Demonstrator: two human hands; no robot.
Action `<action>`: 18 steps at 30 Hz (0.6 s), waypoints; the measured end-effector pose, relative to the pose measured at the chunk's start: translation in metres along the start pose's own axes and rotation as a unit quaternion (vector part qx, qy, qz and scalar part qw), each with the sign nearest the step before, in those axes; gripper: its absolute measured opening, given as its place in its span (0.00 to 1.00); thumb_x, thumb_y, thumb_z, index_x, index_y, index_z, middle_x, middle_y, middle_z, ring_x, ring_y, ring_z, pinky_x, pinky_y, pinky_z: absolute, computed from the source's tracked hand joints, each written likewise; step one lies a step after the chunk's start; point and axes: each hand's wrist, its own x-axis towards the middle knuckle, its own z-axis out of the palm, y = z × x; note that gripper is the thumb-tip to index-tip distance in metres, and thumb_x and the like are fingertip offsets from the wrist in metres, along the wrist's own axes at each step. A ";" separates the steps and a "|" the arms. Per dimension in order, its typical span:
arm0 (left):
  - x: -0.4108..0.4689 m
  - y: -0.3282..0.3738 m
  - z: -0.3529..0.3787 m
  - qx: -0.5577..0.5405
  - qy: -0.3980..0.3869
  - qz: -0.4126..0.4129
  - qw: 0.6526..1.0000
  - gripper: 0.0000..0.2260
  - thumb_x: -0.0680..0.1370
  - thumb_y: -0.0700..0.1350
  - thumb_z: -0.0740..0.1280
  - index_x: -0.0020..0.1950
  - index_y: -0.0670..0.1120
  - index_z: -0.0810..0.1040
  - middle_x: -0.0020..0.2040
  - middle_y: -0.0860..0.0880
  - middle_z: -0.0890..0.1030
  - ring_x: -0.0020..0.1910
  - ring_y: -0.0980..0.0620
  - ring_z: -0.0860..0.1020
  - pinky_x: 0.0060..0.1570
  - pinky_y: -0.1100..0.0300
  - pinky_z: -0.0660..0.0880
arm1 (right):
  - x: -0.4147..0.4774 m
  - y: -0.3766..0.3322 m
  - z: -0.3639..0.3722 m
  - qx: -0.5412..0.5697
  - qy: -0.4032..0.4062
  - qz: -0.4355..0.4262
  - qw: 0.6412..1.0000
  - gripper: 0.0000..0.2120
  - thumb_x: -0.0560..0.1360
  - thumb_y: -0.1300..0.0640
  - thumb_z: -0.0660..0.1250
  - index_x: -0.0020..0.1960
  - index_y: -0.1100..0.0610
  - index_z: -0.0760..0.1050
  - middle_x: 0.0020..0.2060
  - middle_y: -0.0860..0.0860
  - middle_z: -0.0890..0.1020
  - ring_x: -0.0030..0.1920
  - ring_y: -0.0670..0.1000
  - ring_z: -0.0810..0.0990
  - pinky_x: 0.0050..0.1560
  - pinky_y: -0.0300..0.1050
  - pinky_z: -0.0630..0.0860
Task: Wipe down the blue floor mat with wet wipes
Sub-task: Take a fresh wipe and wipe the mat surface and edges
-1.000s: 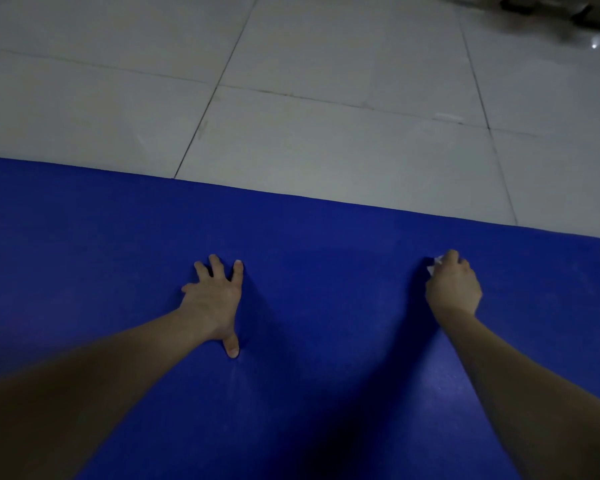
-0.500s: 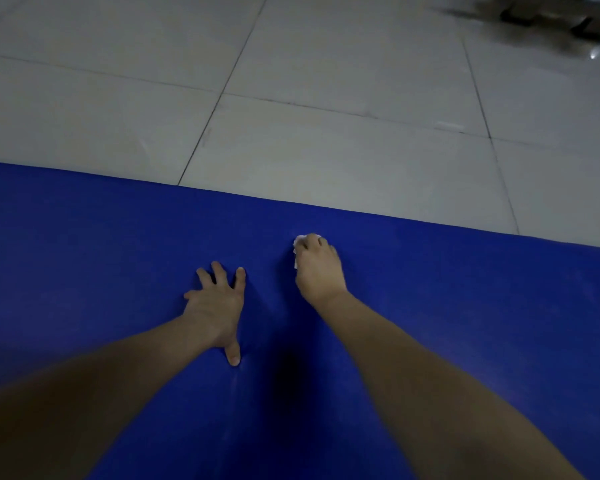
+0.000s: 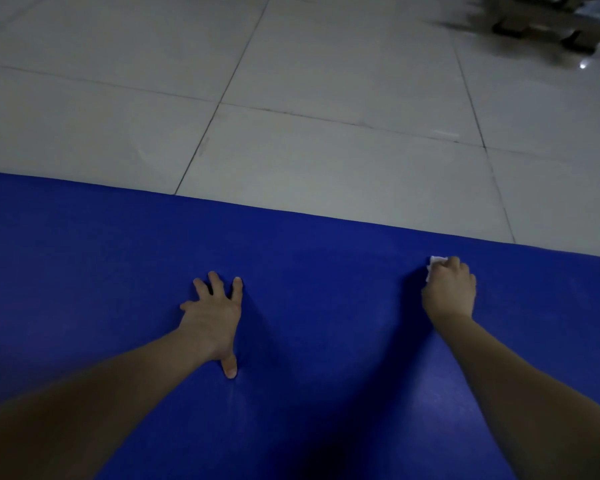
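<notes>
A broad stretch of blue mat point(image 3: 326, 306) lies open between the left hand point(image 3: 212, 320), planted flat with fingers spread, and the right hand point(image 3: 449, 292), which grips a wipe point(image 3: 436, 262) near the far edge; the two forearms bound this stretch on either side. Beyond the edge the tiled floor point(image 3: 326, 161) lies open; dark furniture feet point(image 3: 541, 26) stand well apart at the far right.

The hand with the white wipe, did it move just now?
Yes. The right hand, gripping the wet wipe, slid right along the blue mat, away from the left hand, which stayed planted.
</notes>
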 end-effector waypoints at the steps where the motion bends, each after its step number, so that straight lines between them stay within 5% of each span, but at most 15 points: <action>1: 0.000 0.000 0.000 0.000 -0.001 0.000 1.000 0.76 0.55 0.65 0.84 0.80 0.45 0.30 0.78 0.32 0.38 0.78 0.27 0.46 0.68 0.37 0.71 | -0.003 -0.013 0.002 0.018 0.004 0.011 1.000 0.14 0.77 0.65 0.64 0.62 0.63 0.77 0.58 0.63 0.76 0.56 0.63 0.74 0.55 0.57 0.70; 6: 0.001 -0.001 0.001 0.008 0.002 0.002 1.000 0.76 0.55 0.66 0.83 0.80 0.45 0.30 0.78 0.31 0.38 0.78 0.27 0.47 0.68 0.36 0.71 | -0.023 -0.081 0.006 0.084 -0.034 0.002 0.996 0.25 0.78 0.62 0.60 0.73 0.69 0.66 0.71 0.65 0.69 0.69 0.65 0.68 0.68 0.60 0.68; 11: 0.001 0.000 0.001 0.011 0.003 0.006 1.000 0.76 0.55 0.66 0.83 0.80 0.44 0.30 0.78 0.30 0.38 0.78 0.26 0.47 0.68 0.36 0.71 | -0.036 -0.130 0.002 0.148 -0.046 -0.021 0.988 0.37 0.84 0.41 0.50 0.80 0.68 0.48 0.80 0.64 0.52 0.81 0.61 0.50 0.80 0.57 0.52; 18: 0.002 -0.001 0.001 0.017 -0.001 0.004 1.000 0.75 0.56 0.67 0.82 0.80 0.44 0.30 0.78 0.30 0.38 0.78 0.26 0.47 0.68 0.36 0.70 | -0.071 -0.225 -0.008 0.133 -0.050 -0.283 0.948 0.38 0.81 0.36 0.42 0.82 0.60 0.46 0.81 0.59 0.49 0.81 0.58 0.47 0.80 0.58 0.52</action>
